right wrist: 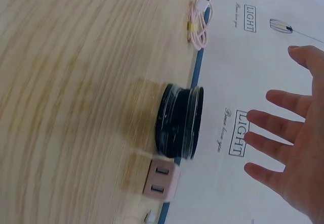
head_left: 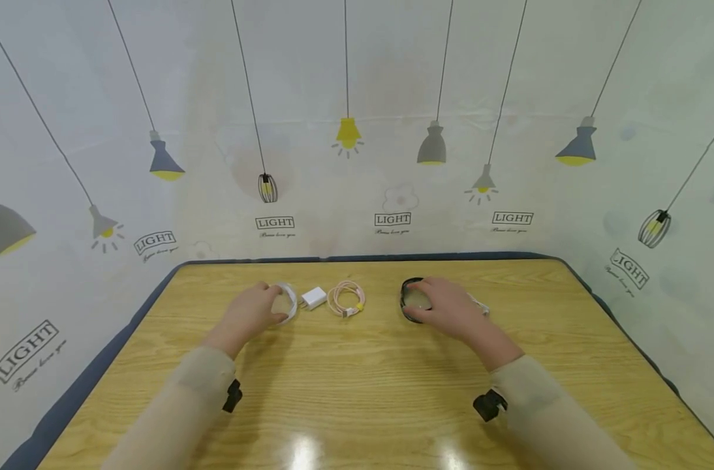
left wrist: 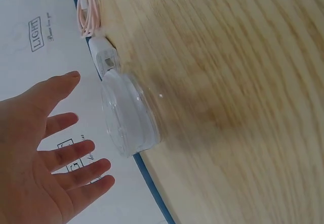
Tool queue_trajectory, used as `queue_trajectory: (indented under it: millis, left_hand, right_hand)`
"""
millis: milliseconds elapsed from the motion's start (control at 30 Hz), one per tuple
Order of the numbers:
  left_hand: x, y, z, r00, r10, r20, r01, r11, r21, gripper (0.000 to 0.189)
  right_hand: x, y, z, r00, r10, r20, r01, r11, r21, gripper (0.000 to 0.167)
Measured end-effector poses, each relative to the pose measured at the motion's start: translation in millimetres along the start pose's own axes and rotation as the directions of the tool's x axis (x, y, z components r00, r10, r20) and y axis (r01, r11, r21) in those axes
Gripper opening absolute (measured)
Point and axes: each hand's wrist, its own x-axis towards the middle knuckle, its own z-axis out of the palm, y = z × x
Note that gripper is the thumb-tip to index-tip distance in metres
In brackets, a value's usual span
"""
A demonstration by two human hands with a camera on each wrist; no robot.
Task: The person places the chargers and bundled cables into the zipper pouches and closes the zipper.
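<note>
My left hand (head_left: 251, 313) reaches over a clear round case with a white band (head_left: 292, 304) on the table. The left wrist view shows its fingers spread, with a gap between them and the case (left wrist: 129, 115). On the right, a black round case with clear parts (head_left: 404, 303) stands by my right hand (head_left: 451, 309). Those fingers are also spread, apart from the black case (right wrist: 178, 122) in the right wrist view. A pink two-slot charger block (right wrist: 163, 179) sits beside the black case; my right hand hides it in the head view.
Between the hands lie a white charger plug (head_left: 314, 297) and a coiled pink cable (head_left: 350, 313) with a yellow tie. A white cable end (head_left: 481, 305) shows past my right hand. The wooden table (head_left: 357, 385) ends at a printed backdrop (head_left: 322, 235).
</note>
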Motion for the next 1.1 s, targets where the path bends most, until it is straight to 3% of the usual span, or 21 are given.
queue_trajectory:
  millis: [233,633,1100]
  left_hand:
    - [7.7,-1.2,7.8,0.996,-0.076,0.042,0.078,0.996,-0.054,0.074]
    - [17.7,-4.2,21.6,0.995,-0.093,0.038,0.096,0.991,-0.098,0.092]
    - [21.0,1.7,19.0,0.989,-0.136,0.065,0.143,0.982,-0.119,0.094]
  right_hand:
    - [14.7,-21,14,0.998,-0.041,0.04,0.044,0.997,-0.063,0.053]
    - [37.4,-56,33,0.99,-0.054,0.127,0.055,0.999,0.002,0.052]
    - [66.2,-88,51,0.981,-0.157,0.114,0.161,0.987,-0.025,0.046]
